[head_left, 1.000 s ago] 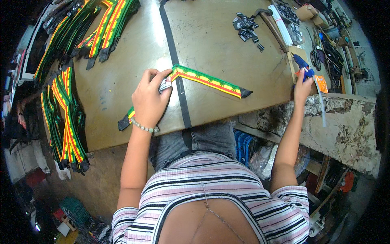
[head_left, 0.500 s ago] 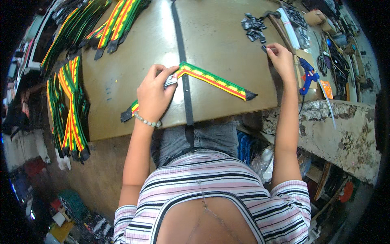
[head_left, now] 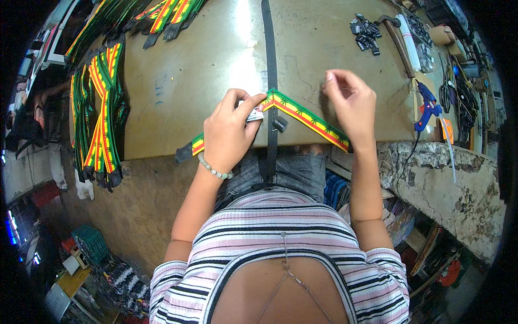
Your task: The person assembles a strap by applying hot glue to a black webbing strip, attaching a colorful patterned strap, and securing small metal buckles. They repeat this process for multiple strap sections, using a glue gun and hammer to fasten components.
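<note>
My left hand (head_left: 233, 120) pinches a green, yellow and red patterned strap (head_left: 310, 120) near its bend. Small white pieces (head_left: 255, 114) show between the thumb and fingers. From the bend one arm of the strap slants down right; the other passes behind my left hand and shows its dark mesh end (head_left: 184, 153) by the table edge. A small black piece (head_left: 279, 125) lies just below the bend, beside a black band running across the table. My right hand (head_left: 350, 102) hovers above the strap's right part, fingers loosely curled, with nothing visible in them.
Bundles of similar straps (head_left: 101, 108) lie at the left and far left. At the far right are a pile of small black pieces (head_left: 366, 33), a hammer (head_left: 396, 40) and a blue glue gun (head_left: 426, 107) with its cord. A worn concrete ledge (head_left: 426, 170) adjoins the table.
My right hand has come left from near the black pile to above the strap. A small black piece now lies by the bend. My left hand keeps its grip; the view has shifted.
</note>
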The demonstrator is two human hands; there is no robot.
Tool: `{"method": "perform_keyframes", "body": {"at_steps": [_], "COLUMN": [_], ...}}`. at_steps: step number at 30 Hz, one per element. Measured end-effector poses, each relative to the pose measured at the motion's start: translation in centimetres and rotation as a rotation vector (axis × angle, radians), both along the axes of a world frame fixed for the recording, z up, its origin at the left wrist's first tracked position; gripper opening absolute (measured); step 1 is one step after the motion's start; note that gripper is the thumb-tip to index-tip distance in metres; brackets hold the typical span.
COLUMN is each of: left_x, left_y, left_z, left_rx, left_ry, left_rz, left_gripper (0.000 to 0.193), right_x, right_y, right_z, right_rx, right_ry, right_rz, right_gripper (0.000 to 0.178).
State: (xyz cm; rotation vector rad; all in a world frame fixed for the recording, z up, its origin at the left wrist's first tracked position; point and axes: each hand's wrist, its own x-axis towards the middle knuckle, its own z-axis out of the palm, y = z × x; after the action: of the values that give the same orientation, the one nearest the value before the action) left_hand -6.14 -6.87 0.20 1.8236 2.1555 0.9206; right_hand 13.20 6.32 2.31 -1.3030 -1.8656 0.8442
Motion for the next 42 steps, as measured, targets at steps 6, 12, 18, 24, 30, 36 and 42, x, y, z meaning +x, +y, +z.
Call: {"method": "perform_keyframes", "body": {"at_steps": [6,12,18,24,30,36,42], "left_x": [-0.1,-0.1,-0.2,-0.1,-0.2,0.1,-1.5], "left_y": [0.1,0.1,0.0,-0.1,0.0,-0.3,-4.3], "left_z": [-0.4,-0.9,-1.0,-0.8,-0.7,-0.9,1.5], "left_rx": [0.032,0.051,0.066,0.073,0.060,0.124,0.190], "left_ry": [-0.023,-0.015,0.001,-0.020,-0.021,-0.095,-0.030], "left_rz": [0.018,0.017,0.003,0.004,0.001,0.049,-0.280], "left_gripper": [0.027,0.033,0.034,0.031,0.027,0.035,0.032], "right_x": [0.3,-0.7,-0.5,-2.3,-3.7,-4.0,-4.0], "right_y": [-2.4,-6.9,-5.5,-3.8,-4.4,-4.0,-3.5], "right_z": [2.2,-0.7,0.4,-0.6,-2.1,-2.1,-2.1], "right_rx": [-0.029,0.153,0.038,-0.158,-0.017,-0.006,-0.078], "right_ry": [-0.180,-0.235,-0.145,-0.006,-0.035,-0.057,-0.031], "right_rz": [0.439,0.515,0.468,0.343,0.254,0.246,0.254], "right_gripper": [0.015,0.022,0.024,0.020,0.017,0.016,0.017]}}
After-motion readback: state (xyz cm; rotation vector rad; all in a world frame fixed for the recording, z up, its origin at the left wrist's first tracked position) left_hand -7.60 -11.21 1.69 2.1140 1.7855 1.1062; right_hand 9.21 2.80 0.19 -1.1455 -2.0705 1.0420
